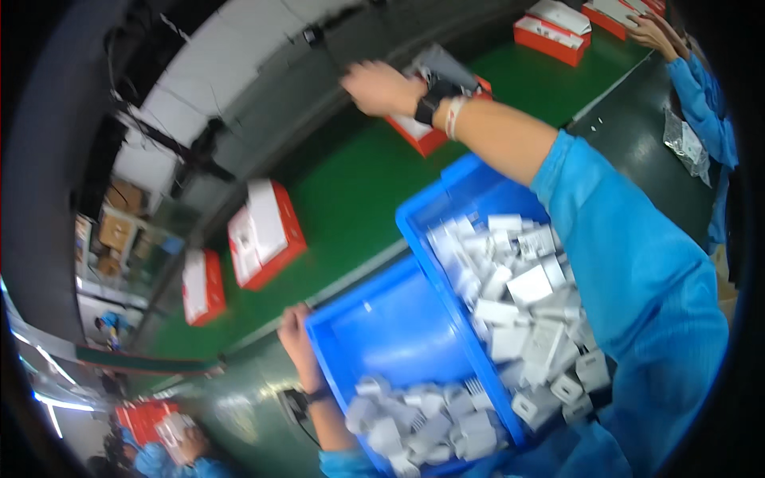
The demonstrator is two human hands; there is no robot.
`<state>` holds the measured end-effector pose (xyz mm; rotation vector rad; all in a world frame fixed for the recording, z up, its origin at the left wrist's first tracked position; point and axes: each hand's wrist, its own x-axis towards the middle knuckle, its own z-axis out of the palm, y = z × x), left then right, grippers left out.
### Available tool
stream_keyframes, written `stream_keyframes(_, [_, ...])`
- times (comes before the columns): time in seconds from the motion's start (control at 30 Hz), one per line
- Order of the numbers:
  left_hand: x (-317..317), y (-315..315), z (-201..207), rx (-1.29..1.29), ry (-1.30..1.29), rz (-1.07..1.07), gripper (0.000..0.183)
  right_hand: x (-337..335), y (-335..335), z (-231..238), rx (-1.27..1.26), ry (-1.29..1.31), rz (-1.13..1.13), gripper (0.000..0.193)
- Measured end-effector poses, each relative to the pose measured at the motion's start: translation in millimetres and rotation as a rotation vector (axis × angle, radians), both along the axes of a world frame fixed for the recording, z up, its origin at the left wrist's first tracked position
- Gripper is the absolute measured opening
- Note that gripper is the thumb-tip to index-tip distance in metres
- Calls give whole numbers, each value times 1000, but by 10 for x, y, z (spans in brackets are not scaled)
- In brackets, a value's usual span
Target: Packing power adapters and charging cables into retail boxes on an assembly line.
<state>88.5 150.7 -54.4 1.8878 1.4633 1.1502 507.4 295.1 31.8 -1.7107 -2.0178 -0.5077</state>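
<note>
My right hand [381,88] reaches across the green belt, beyond a red-and-white box [426,142] that my wrist partly covers. Its fingers are smeared by motion, and I see nothing in it for certain. My left hand [298,341] is beside the far left corner of a blue bin [390,311]; whether it grips the rim is unclear. Grey-white plug adapters [430,422] lie heaped in the near end of that bin. A second blue bin [454,179], to its right, holds many white charger blocks [530,319], partly hidden by my right sleeve.
More red-and-white boxes stand on the green belt [343,191], one [267,235] at left and another [550,40] at far right. A co-worker's hands [657,36] are at a box there. A clear plastic bag [685,147] lies nearby. Another person's hand [191,442] holds something white at lower left.
</note>
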Motion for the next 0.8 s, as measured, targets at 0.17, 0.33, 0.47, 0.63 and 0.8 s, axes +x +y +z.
stream_keyframes(0.17, [90, 146, -1, 23, -61, -79, 32, -1392, -1102, 500, -476, 364, 1006, 38])
stream_keyframes(0.33, [70, 216, -51, -191, -228, -104, 30, -1989, -2352, -55, -750, 380, 1685, 40])
stream_keyframes(0.47, [31, 199, -38, -229, -223, -83, 30, -2125, -2427, -201, -759, 303, 1725, 33])
stream_keyframes(0.63, [16, 168, -97, -164, -212, -124, 30, -2157, -2500, -293, -566, 318, 1613, 33])
stream_keyframes(0.8, [-21, 139, -72, -188, -189, -83, 30, -2128, -2515, -237, -484, 235, 1452, 33])
